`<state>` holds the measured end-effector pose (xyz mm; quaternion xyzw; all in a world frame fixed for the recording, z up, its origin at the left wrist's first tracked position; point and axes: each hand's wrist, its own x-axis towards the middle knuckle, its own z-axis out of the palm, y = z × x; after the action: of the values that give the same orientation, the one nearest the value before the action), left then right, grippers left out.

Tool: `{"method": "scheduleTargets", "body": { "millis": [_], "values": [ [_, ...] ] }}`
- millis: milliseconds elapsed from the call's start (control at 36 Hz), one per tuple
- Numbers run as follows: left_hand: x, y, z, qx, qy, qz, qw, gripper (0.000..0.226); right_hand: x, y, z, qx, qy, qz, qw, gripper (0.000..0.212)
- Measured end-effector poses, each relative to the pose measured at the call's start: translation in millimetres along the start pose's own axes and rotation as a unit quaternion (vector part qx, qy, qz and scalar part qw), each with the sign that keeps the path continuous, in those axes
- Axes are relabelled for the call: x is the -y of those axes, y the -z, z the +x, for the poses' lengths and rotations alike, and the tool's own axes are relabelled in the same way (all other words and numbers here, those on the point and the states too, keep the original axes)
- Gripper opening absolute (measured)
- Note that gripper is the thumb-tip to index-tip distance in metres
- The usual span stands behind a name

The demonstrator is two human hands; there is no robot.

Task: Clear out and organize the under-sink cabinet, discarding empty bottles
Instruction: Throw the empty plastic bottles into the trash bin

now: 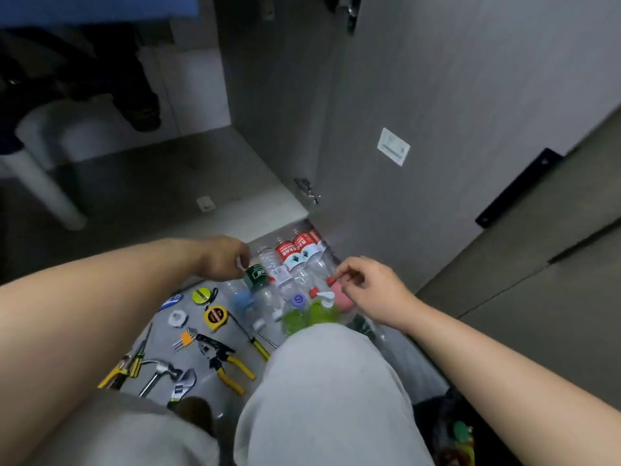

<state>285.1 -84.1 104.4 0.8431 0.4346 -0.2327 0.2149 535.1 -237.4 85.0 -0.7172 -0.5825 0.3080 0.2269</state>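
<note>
Several clear bottles [265, 299], two with green liquid [295, 318]

grey floor [188, 361], bottles [268, 297], hand tools [215, 354]

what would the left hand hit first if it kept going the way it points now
Most likely the green-labelled bottle, lying just past the fingertips of the left hand, among the clear bottles. Depth is unclear, so the hand may already touch it.

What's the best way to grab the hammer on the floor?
Take the hammer by its silver handle, coming from above. It lies flat, and the wrench crowds its head, while the handle has more room around it.
</note>
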Motion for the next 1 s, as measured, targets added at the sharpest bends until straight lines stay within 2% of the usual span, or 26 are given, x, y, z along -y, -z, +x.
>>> {"method": "scheduleTargets", "body": {
  "millis": [83,167,278,417,500,611,694,750,806,917,1000],
  "values": [
    [39.5,-17.3,16.0,0.039,0.036,-0.043,0.998,0.036,4.4,-30.5,52.8,0.086,-0.048,0.001,0.995,0.024],
    [70.8,-36.6,36.1,0.053,0.052,-0.110,0.991,0.030,4.5,-65.9,101.2,0.154,-0.062,-0.050,0.985,0.017],
    [105.5,-63.1,54.3,0.068,0.091,-0.275,0.955,0.019,8.7,-114.9,148.6,0.262,-0.065,-0.109,0.957,0.012],
    [137.7,-94.5,66.9,0.054,0.153,-0.420,0.893,0.019,15.8,-178.0,196.4,0.362,-0.051,-0.218,0.905,0.040],
    [145.5,-110.7,72.1,0.020,0.190,-0.493,0.849,0.022,17.0,-216.3,215.1,0.356,-0.045,-0.246,0.900,0.052],
    [141.7,-125.7,77.8,0.004,0.226,-0.555,0.801,0.016,11.3,-262.5,223.2,0.332,-0.033,-0.293,0.896,0.054],
    [138.5,-135.1,82.2,0.016,0.227,-0.559,0.797,0.016,1.9,-291.0,220.7,0.315,-0.047,-0.294,0.901,0.060],
    [137.0,-139.6,84.3,0.026,0.220,-0.544,0.809,0.014,-3.2,-303.8,216.7,0.302,-0.083,-0.264,0.912,0.076],
    [136.2,-141.4,84.2,0.037,0.214,-0.528,0.821,0.017,-6.7,-310.0,212.2,0.291,-0.104,-0.240,0.920,0.083],
    [137.0,-142.0,81.4,0.055,0.215,-0.528,0.820,0.017,-7.6,-304.2,204.8,0.267,-0.144,-0.192,0.933,0.057],
    [139.4,-141.6,79.4,0.058,0.227,-0.554,0.799,0.012,0.1,-288.5,200.1,0.282,-0.205,-0.104,0.931,0.044]
  ]
}}
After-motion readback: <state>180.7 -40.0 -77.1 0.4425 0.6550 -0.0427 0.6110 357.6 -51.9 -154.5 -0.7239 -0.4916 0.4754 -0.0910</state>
